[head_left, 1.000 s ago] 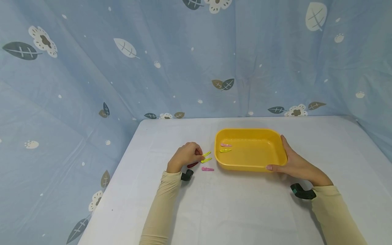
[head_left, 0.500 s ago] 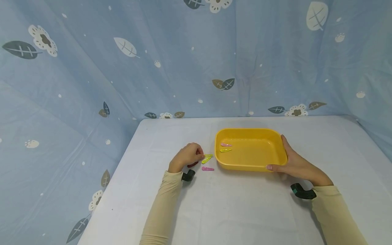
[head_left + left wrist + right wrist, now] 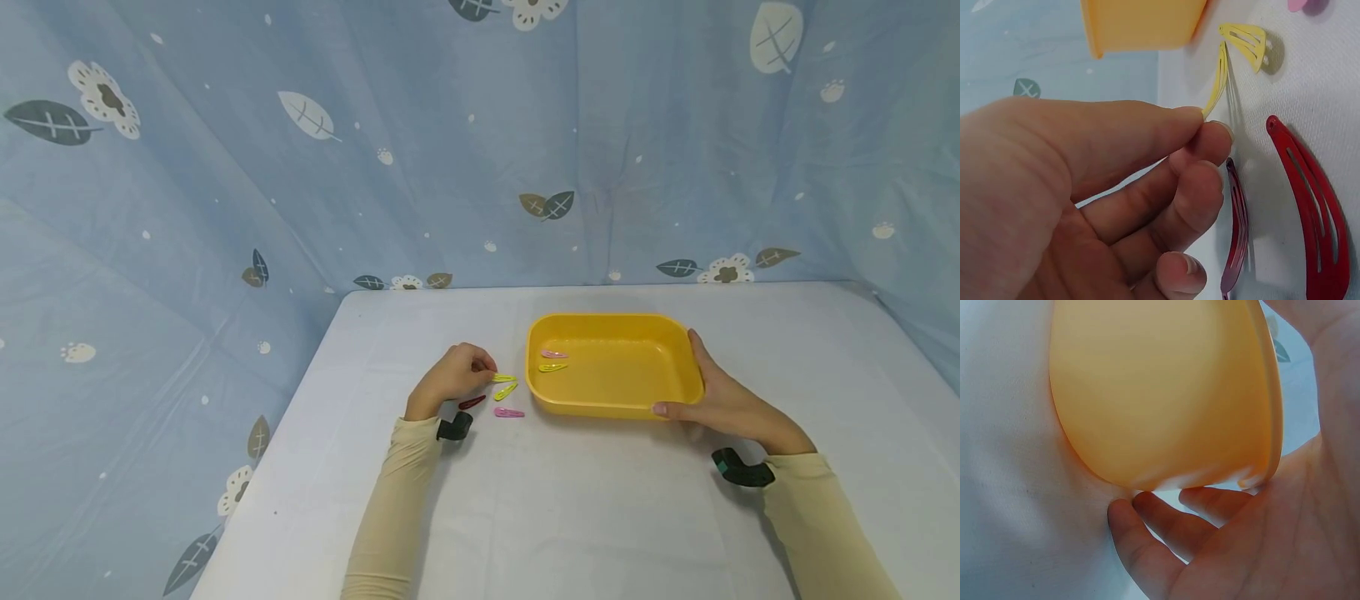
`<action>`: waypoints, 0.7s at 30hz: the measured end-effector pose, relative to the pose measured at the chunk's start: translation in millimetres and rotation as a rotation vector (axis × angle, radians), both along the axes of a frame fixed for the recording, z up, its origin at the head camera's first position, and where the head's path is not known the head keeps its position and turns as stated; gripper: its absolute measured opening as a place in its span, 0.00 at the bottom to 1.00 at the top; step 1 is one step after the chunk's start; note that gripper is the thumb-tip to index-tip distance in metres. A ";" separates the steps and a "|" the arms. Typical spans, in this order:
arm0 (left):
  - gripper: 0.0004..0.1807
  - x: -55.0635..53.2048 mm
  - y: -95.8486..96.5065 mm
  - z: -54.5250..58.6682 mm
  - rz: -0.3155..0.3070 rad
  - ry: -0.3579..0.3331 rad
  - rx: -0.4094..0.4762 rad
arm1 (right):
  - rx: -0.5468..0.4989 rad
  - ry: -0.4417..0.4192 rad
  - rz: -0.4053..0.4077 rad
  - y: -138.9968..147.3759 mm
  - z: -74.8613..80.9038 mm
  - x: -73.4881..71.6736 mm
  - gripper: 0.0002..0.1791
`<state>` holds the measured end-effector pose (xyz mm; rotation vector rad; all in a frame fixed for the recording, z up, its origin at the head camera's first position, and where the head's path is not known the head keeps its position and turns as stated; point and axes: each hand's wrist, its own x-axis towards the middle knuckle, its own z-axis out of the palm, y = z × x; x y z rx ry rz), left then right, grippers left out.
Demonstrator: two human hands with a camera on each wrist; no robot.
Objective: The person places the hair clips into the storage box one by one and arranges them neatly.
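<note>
We saw the left hand (image 3: 452, 377) pinch a slender, slotted yellow clip (image 3: 1217, 86) over textured white cloth (image 3: 585, 500), near the smooth, round-cornered yellow box (image 3: 600, 412); the right hand (image 3: 726, 406), well apart, gripped its opposite end.

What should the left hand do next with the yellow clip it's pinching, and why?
Probably the left hand should carry the pinched yellow clip over to the yellow tray and let go. Its thumb and finger have hold of the clip, the right hand grips the tray close by, and a pink clip and another yellow clip lie inside.
</note>
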<state>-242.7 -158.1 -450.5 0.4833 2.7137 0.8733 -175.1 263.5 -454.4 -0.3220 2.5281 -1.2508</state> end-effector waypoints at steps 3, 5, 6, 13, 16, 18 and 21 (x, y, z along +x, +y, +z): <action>0.07 0.2 -0.2 0.4 0.007 -0.016 0.011 | 0.002 -0.004 0.000 0.1 -0.2 0.0 0.74; 0.08 0.3 -0.7 0.4 0.011 -0.024 0.018 | 0.007 -0.006 -0.001 -0.1 -0.4 -0.4 0.74; 0.08 0.3 -1.0 0.3 0.013 -0.030 0.022 | 0.011 -0.007 -0.001 -0.4 -0.5 -0.7 0.74; 0.09 -0.7 -1.5 -1.3 0.030 -0.108 0.065 | 0.021 -0.013 0.001 -1.7 -0.6 -2.5 0.74; 0.10 -0.9 -0.1 -2.3 0.017 -0.117 0.083 | 0.019 -0.014 -0.001 -1.2 -0.3 -1.9 0.74; 0.09 -1.1 1.1 -3.1 0.002 -0.103 0.085 | 0.019 -0.014 -0.001 -0.7 0.2 -1.2 0.74; 0.08 -1.0 2.5 -4.2 -0.006 -0.087 0.083 | 0.018 -0.015 -0.001 -0.8 1.2 -0.3 0.74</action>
